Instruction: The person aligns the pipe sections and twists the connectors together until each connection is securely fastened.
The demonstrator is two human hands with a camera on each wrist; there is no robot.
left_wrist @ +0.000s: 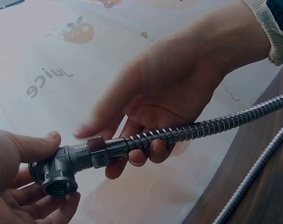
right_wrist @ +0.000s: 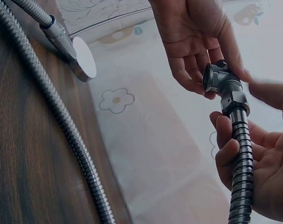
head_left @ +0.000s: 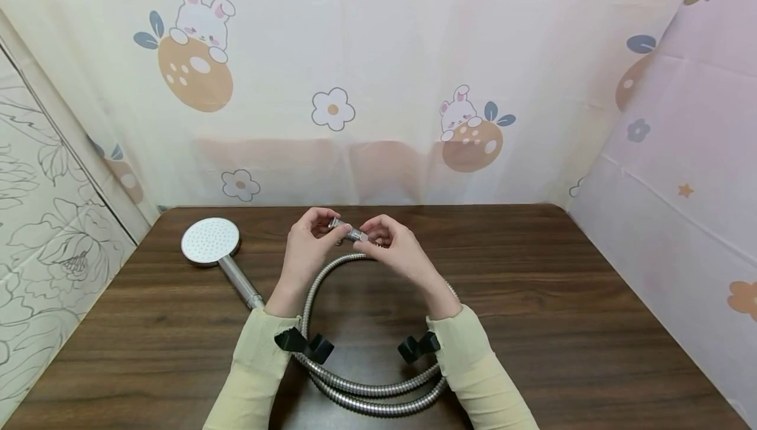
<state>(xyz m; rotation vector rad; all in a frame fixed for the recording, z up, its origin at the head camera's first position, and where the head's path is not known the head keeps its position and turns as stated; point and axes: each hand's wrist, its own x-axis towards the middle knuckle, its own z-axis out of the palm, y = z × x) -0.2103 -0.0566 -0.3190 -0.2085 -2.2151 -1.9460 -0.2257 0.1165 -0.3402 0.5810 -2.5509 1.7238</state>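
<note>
Two hands meet at one metal fitting [left_wrist: 62, 164], held up off the table. The left hand [head_left: 309, 242] grips its body, thumb pressed on top and fingers curled beneath, so the fitting sits directly within that hand's grasp. The right hand [head_left: 403, 250] is at the fitting's threaded end: its fingers curl round the metal hose [left_wrist: 197, 132] just past the nut [left_wrist: 99, 152], while its thumb, blurred in the left wrist view, is lifted near the threads, apart from the hose. The nut lies up against the fitting's threads [left_wrist: 80, 157], with part of the threading exposed; whether it is engaged cannot be told. The fitting's round side opening [left_wrist: 60, 187] faces away from the hose's line.

Nearer the person than the fitting, the hose loops round on the dark wooden table [head_left: 568, 298], with two lengths running side by side at the near end. Two pale yellow sleeves [head_left: 254, 361] reach toward the fitting from the near side, each with a black wrist mount [head_left: 304, 344]. Left of the fitting and well apart from it, the shower head [head_left: 210, 241] lies with its white face up and its handle slanting toward the person. Beyond the fitting hangs a pale curtain [head_left: 384, 42] printed with rabbits, fruit and flowers.
</note>
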